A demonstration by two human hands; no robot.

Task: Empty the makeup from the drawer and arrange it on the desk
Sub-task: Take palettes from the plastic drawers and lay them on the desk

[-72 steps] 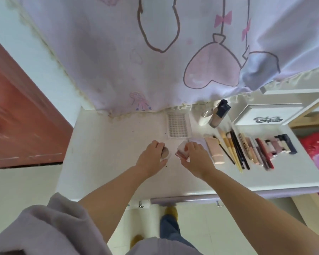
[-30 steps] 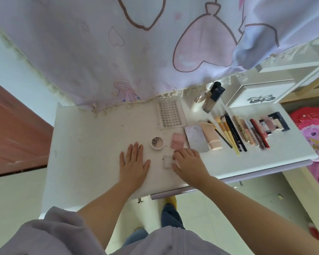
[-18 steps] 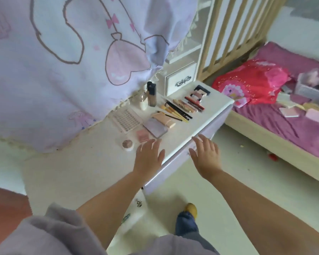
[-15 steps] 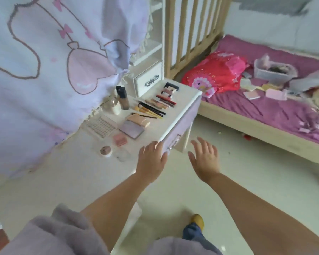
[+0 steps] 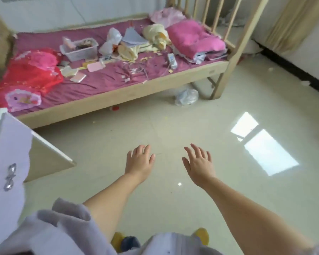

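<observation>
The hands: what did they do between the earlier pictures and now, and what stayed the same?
The left hand let go of the small round pot and the right hand left the pink compact; both came off the desk as the view swung right, and now hover over the floor, fingers spread. The makeup is out of view. Both hands stay empty.

A wooden bed point(image 5: 118, 97) with a purple sheet point(image 5: 107, 78) stands against the wall. At its left end lies a red pillow point(image 5: 26, 81); at its right end a pink blanket point(image 5: 193, 39). Between them sit a clear bin point(image 5: 80, 50), a yellow cloth point(image 5: 136, 46), and scattered papers point(image 5: 95, 67). On the floor point(image 5: 191, 126) just below the bed's right leg lies a plastic bag point(image 5: 187, 97).
</observation>
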